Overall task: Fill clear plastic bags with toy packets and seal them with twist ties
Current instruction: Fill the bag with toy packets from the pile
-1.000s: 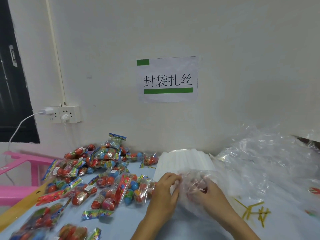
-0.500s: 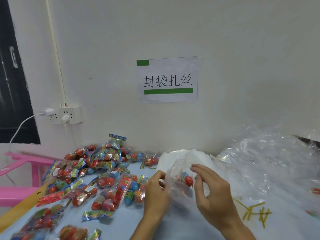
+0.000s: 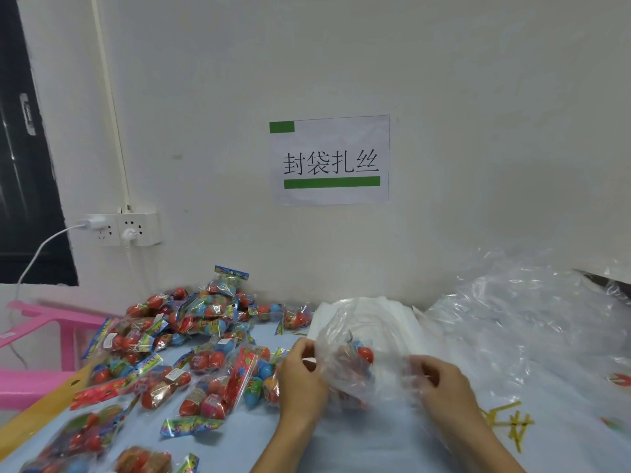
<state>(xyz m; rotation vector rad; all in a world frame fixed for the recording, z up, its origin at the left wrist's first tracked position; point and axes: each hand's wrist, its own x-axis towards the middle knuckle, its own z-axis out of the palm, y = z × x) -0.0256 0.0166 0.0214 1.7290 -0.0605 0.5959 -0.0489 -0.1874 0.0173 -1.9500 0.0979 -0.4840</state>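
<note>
A clear plastic bag (image 3: 355,339) is held up over the blue table, with a toy packet (image 3: 362,353) of red and blue eggs inside it. My left hand (image 3: 300,380) grips the bag's left edge. My right hand (image 3: 440,387) holds the bag's right side, its fingers curled into the plastic. Several toy packets (image 3: 191,343) lie heaped on the table to the left. Yellow twist ties (image 3: 508,421) lie scattered to the right of my right hand.
A stack of flat clear bags (image 3: 396,322) lies behind my hands by the wall. A big crumpled plastic sheet (image 3: 532,315) fills the right. A pink plastic frame (image 3: 37,343) stands off the table's left edge. A wall socket (image 3: 126,228) has plugs in it.
The bag with the packet has been lifted from the table and spread wider. My right hand has moved right and down along the bag; my left hand stays at its left edge.
</note>
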